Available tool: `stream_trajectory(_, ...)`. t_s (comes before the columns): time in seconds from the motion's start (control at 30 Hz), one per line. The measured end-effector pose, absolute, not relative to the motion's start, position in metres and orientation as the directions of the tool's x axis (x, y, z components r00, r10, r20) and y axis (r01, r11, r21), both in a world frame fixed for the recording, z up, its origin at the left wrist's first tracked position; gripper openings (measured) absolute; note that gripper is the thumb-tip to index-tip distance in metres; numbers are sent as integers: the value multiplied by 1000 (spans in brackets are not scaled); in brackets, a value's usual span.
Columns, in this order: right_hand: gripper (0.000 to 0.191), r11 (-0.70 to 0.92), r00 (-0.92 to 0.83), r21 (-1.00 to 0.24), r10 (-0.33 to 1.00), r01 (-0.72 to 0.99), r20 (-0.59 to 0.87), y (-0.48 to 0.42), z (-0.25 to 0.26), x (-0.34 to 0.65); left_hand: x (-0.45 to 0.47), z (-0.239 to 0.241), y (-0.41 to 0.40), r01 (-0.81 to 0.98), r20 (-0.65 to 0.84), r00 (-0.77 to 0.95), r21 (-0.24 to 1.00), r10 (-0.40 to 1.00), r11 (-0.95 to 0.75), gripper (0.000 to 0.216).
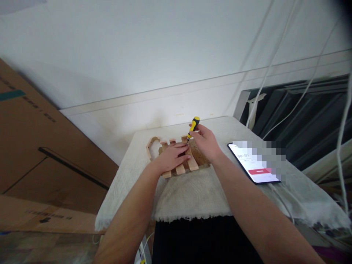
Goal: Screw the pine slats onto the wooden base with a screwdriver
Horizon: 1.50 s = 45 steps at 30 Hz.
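Observation:
My right hand (205,141) grips a yellow and black screwdriver (193,125) near its lower handle. The screwdriver leans, with its tip down at the upper part of a pale wooden slat (193,163). Flat across several such slats lies my left hand (173,158), fingers stretched toward the tip. Under the slats is a brown wooden board (200,154), partly covered by my hands. A curved, angular wooden piece (149,146) sits at the left end of the slats. Whether a screw is under the tip is too small to tell.
A phone (254,161) with a lit timer screen lies on the cloth-covered table (189,198), right of my forearm. A white wall (154,106) stands behind. Large cardboard (55,146) leans at left; white cables (271,66) hang at right.

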State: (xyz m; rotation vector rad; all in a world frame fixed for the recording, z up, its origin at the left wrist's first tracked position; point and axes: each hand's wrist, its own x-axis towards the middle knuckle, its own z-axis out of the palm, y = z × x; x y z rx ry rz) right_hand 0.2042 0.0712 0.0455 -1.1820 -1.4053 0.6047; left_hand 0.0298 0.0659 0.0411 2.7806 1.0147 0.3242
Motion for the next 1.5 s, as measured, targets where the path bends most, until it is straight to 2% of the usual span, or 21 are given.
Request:
stream_trajectory(0.23,27,339,210,-793,843,507,495,73,41,202,30,41,67,619,136,741,242,658,-747,45)
stream_trajectory(0.6,22,379,42,-901,917,212,396,68,46,203,30,41,67,624,125,737,255,665,-739,49)
stream_trajectory(0.83,32,364,159,-858,883,363,442,71,41,200,31,43,66,640,110,725,260,680,-723,48)
stream_trajectory(0.97,31,356,164,-865,887,353,432,71,42,200,31,43,66,635,111,730,253,674,-729,49)
stream_trajectory(1.17,22,405,63,-849,891,339,450,68,47,204,30,40,67,625,125,736,252,665,-739,51)
stream_trajectory(1.33,28,358,122,-836,889,416,442,69,46,203,32,42,66,641,117,725,247,679,-727,48)
stream_trajectory(1.5,28,343,132,-849,896,402,424,67,46,201,33,45,65,647,107,725,233,681,-726,46)
